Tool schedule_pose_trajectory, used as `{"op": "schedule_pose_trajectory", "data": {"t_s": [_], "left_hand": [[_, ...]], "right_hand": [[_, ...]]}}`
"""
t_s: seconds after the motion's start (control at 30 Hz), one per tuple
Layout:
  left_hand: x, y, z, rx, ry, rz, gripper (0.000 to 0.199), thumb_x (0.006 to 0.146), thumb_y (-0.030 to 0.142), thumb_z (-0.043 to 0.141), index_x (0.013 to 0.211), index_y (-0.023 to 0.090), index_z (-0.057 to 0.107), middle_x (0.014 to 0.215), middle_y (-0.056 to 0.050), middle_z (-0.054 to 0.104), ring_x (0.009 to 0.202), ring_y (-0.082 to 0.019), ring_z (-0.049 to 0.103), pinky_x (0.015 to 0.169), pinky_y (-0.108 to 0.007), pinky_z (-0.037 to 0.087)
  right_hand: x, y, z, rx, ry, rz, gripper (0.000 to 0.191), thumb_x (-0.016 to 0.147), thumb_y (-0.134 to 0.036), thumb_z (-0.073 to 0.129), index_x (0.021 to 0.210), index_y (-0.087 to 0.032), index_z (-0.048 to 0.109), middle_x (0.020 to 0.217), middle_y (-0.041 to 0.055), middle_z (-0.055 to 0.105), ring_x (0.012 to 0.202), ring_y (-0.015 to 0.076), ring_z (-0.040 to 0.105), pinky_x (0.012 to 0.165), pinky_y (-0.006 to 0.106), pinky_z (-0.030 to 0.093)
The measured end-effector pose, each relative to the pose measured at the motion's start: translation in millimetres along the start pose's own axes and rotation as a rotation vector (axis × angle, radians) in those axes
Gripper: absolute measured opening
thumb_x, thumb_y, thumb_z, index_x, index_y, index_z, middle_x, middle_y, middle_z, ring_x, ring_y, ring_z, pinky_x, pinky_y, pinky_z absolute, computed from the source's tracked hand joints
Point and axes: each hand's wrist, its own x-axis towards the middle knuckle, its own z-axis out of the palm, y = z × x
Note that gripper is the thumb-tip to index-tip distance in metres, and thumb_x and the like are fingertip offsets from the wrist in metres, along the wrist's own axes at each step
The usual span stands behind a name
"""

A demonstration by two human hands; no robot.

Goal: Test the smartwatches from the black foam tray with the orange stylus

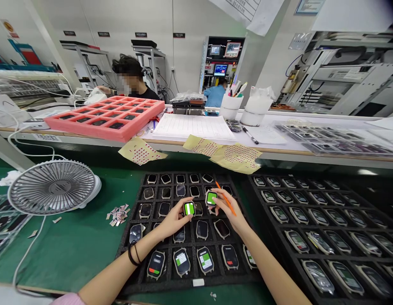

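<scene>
My left hand is closed around a smartwatch whose lit screen is green and white. A second smartwatch, also with a green screen, is held by the fingers of my right hand. An orange pen-like stick rests in that same hand, pointing up and left. Both hands are over a black foam tray with smartwatches in its compartments. In its front row, several watches, such as the smartwatch, have lit screens; farther back the screens are dark.
Another black tray of watches lies on the right. A white fan and small paper scraps are on the left. The shelf ahead carries a pink foam tray, paper sheets and a pen cup. A person sits beyond.
</scene>
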Motion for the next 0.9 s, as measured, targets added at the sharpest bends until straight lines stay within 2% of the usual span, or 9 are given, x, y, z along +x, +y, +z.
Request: {"op": "schedule_pose_trajectory", "data": {"t_s": [0.17,0.3,0.47,0.6,0.77,0.9], "left_hand": [[0,-1,0.0,-0.052,0.003,-0.011,0.051,0.083,0.031,0.059,0.130,0.021,0.042,0.107,-0.007,0.056,0.081,-0.014,0.055,0.077,-0.030,0.047],[1,-1,0.3,-0.045,0.017,-0.002,0.051,0.082,0.034,0.061,0.128,0.021,0.044,0.103,-0.006,0.057,0.076,-0.014,0.055,0.074,-0.030,0.048],[1,5,0.7,-0.021,0.069,-0.019,0.044,0.082,0.042,0.059,0.119,0.019,0.053,0.090,-0.003,0.059,0.062,-0.010,0.052,0.062,-0.025,0.047],[0,13,0.7,-0.004,0.098,-0.061,0.041,0.084,0.048,0.054,0.111,0.018,0.059,0.072,0.001,0.056,0.054,-0.009,0.048,0.050,-0.021,0.043],[1,14,1.0,0.013,0.111,-0.076,0.045,0.085,0.054,0.048,0.103,0.016,0.064,0.073,-0.001,0.058,0.050,-0.009,0.048,0.044,-0.020,0.038],[2,9,-0.2,0.030,0.088,-0.069,0.044,0.087,0.051,0.046,0.113,0.017,0.060,0.074,-0.001,0.058,0.052,-0.010,0.051,0.046,-0.020,0.037]], "right_hand": [[0,0,-1,0.004,0.065,0.033,0.029,0.075,-0.038,0.071,0.096,-0.023,0.059,0.078,0.0002,0.059,0.054,0.0136,0.059,0.046,0.025,0.044],[-1,-2,0,0.008,0.039,0.017,0.030,0.076,-0.039,0.069,0.099,-0.023,0.059,0.082,0.0026,0.062,0.057,0.0150,0.061,0.045,0.026,0.044],[-2,-3,2,-0.003,-0.025,0.018,0.041,0.070,-0.033,0.075,0.105,-0.023,0.055,0.089,0.0035,0.063,0.064,0.0159,0.063,0.046,0.024,0.044],[-1,-1,1,-0.036,-0.014,0.021,0.040,0.070,-0.033,0.075,0.103,-0.023,0.055,0.088,0.0031,0.063,0.061,0.0148,0.062,0.045,0.024,0.044],[-1,0,-1,-0.064,-0.011,0.025,0.037,0.071,-0.034,0.074,0.101,-0.023,0.056,0.082,0.0014,0.062,0.058,0.0135,0.060,0.045,0.024,0.045],[-1,-1,-1,-0.048,-0.004,0.030,0.036,0.071,-0.035,0.074,0.100,-0.023,0.056,0.080,0.0006,0.061,0.055,0.0124,0.058,0.046,0.025,0.045]]}}
